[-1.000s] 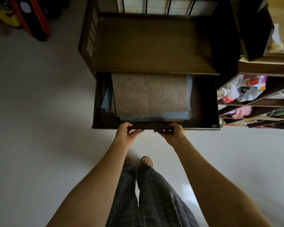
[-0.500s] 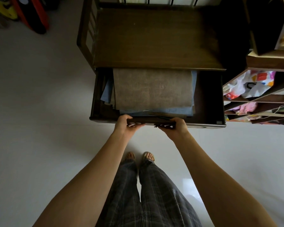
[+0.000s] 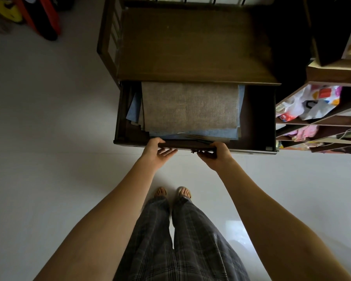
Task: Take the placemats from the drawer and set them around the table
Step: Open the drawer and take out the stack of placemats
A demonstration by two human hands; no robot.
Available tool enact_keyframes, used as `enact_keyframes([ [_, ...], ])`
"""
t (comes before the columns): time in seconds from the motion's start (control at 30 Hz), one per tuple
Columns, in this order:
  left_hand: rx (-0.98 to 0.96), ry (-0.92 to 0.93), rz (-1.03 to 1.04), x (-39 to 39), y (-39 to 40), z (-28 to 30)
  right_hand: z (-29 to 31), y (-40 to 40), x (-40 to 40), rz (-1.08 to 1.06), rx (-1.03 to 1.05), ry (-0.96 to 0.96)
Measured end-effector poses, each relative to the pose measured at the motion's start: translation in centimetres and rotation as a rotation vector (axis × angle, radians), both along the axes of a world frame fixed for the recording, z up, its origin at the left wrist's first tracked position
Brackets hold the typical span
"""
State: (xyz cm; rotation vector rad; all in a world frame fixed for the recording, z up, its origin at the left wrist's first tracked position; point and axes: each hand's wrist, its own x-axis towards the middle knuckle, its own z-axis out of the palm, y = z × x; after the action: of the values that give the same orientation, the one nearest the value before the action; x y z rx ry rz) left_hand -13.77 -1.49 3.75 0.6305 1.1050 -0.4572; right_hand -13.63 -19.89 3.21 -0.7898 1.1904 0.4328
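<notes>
A dark wooden drawer stands pulled out from under the top of a wooden cabinet. Inside lies a stack of placemats: a grey-brown woven one on top, blue ones showing at its left, right and near edges. My left hand and my right hand both grip the drawer's front edge, thumbs over the rim and fingers under it. The back part of the stack is hidden under the cabinet top.
An open wooden shelf with bags and coloured items stands right beside the drawer. Red, black and yellow objects lean at the far left. Pale floor surrounds the cabinet; my legs and feet are below the drawer.
Both hands stay on the drawer front. The drawer has come out slightly further, showing a bit more of the placemats, and the view has shifted a little.
</notes>
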Motion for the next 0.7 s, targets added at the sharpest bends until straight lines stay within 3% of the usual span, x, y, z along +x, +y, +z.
enact_keyframes([
  [0.07, 0.057, 0.059, -0.205, -0.2, 0.4, 0.8, 0.7, -0.5, -0.4, 0.127, -0.04, 0.045],
  [0.13, 0.158, 0.025, -0.55, -0.6, 1.1, 2.2, 2.2, -1.0, -0.7, 0.381, -0.162, 0.074],
  [0.2, 0.285, -0.082, -0.871, -0.6, 1.5, 3.8, 3.7, -1.9, -0.7, 0.675, -0.42, 0.024],
  [0.23, 0.371, -0.154, -0.93, -0.3, 1.7, 4.4, 4.1, -2.5, -0.3, 0.731, -0.588, -0.056],
  [0.33, 0.704, -0.342, -0.679, 2.0, 2.1, 4.3, 4.2, -4.8, 2.6, 0.597, -0.887, -0.26],
  [0.43, 1.071, -0.336, -0.547, 4.4, 3.3, 2.3, 2.5, -6.9, 5.7, 0.649, -0.96, -0.162],
  [0.53, 0.959, -0.113, -0.443, 5.7, 3.9, 0.5, -0.1, -8.6, 7.3, 0.657, -0.84, -0.007],
  [0.63, 0.713, 0.056, -0.246, 6.7, 3.6, -0.1, 0.7, -8.0, 8.0, 0.668, -0.772, -0.019],
  [0.7, 0.668, 0.101, -0.201, 7.5, 3.6, 0.0, 1.5, -7.4, 8.4, 0.672, -0.756, -0.028],
])
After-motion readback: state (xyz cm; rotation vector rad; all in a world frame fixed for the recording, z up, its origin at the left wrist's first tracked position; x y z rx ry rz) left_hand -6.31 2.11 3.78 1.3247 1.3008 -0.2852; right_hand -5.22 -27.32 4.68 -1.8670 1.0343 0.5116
